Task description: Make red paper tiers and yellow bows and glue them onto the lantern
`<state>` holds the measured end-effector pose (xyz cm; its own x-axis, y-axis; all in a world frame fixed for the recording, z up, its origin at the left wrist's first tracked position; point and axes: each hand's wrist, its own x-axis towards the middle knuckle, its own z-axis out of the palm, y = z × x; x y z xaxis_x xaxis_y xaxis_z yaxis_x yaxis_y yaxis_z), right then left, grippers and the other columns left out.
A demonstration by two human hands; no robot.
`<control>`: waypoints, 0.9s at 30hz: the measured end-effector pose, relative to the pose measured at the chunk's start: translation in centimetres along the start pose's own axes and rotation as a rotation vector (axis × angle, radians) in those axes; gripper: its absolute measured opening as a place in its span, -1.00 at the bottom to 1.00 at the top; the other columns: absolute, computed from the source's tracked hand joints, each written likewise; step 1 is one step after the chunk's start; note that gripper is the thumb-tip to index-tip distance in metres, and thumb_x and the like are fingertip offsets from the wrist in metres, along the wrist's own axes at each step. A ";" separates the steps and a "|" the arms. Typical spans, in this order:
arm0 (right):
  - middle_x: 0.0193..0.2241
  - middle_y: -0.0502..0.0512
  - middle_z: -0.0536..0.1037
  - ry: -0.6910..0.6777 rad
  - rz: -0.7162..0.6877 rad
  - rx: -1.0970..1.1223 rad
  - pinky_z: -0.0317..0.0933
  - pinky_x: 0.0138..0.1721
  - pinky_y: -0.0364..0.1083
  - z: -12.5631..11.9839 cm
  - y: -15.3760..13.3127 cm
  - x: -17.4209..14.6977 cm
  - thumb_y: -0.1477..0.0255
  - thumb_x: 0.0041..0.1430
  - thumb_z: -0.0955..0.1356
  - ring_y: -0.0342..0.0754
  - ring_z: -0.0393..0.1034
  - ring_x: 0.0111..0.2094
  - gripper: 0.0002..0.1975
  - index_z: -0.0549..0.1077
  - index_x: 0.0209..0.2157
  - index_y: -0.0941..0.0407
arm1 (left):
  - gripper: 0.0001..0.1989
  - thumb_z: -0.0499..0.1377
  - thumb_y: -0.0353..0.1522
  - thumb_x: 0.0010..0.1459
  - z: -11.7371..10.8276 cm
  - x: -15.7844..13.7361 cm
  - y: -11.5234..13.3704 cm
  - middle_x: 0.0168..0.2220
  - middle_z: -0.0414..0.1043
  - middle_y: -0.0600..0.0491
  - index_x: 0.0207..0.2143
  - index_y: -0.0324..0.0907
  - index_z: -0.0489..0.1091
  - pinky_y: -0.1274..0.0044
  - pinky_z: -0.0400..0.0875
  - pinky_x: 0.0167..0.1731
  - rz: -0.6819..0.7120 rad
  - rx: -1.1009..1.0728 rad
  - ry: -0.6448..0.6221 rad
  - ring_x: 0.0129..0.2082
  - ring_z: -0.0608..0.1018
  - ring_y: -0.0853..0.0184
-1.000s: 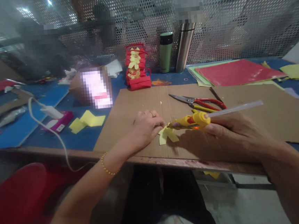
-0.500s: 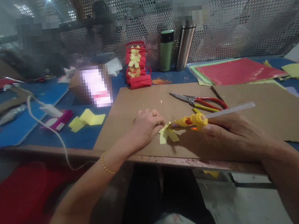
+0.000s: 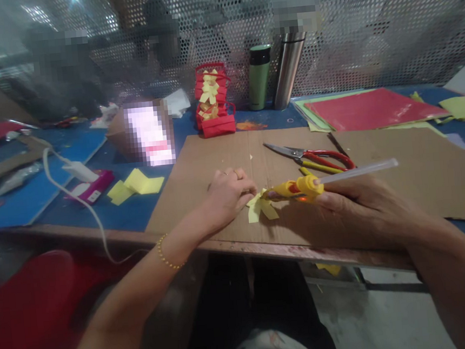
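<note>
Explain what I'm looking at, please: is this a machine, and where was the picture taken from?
There's no machine here: these are a person's own bare hands, seen from a camera worn on that person's head, looking forward and down. The right hand holds a yellow hot glue gun with a clear glue stick poking out its back; its nozzle points at a yellow paper cut-out. The left hand's fingers are at the cut-out's edge; whether they pinch it is hard to tell. Underneath lies a cardboard sheet on a blue table. Red-handled scissors lie on the cardboard, and behind stand a green flask and a steel flask.
</note>
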<state>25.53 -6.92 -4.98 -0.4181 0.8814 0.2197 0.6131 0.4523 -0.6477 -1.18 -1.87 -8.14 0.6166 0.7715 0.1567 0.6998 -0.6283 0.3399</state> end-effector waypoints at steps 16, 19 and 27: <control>-0.67 -0.05 0.23 0.018 -0.046 -0.017 0.07 -0.55 -0.08 -0.2 0.1 0.0 -0.14 0.35 0.21 -0.10 0.16 -0.62 -0.35 0.28 -0.62 0.04 | -0.81 0.15 -0.39 0.40 0.0 0.0 0.0 -0.13 0.53 0.02 -0.26 -0.12 0.57 0.32 0.12 -0.06 0.005 -0.004 0.006 -0.08 0.46 0.22; -0.68 -0.05 0.22 0.022 -0.023 -0.050 0.04 -0.56 -0.08 -0.2 0.1 0.0 -0.20 0.33 0.18 -0.09 0.14 -0.62 -0.32 0.30 -0.61 0.04 | -0.79 0.14 -0.38 0.41 0.0 0.0 0.0 -0.13 0.52 0.02 -0.26 -0.12 0.57 0.32 0.13 -0.06 0.006 0.003 0.012 -0.09 0.46 0.22; -0.68 -0.06 0.20 0.003 -0.022 -0.023 0.01 -0.57 -0.08 -0.1 -0.1 0.2 -0.24 0.32 0.16 -0.11 0.12 -0.63 -0.29 0.26 -0.63 0.04 | -0.78 0.14 -0.38 0.41 0.0 0.0 0.2 -0.15 0.53 0.01 -0.28 -0.12 0.56 0.32 0.11 -0.05 -0.013 -0.003 0.010 -0.09 0.45 0.21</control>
<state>25.43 -6.81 -4.78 -0.4293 0.8718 0.2357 0.6196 0.4742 -0.6255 -1.08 -1.95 -8.05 0.6041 0.7804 0.1613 0.7064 -0.6181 0.3449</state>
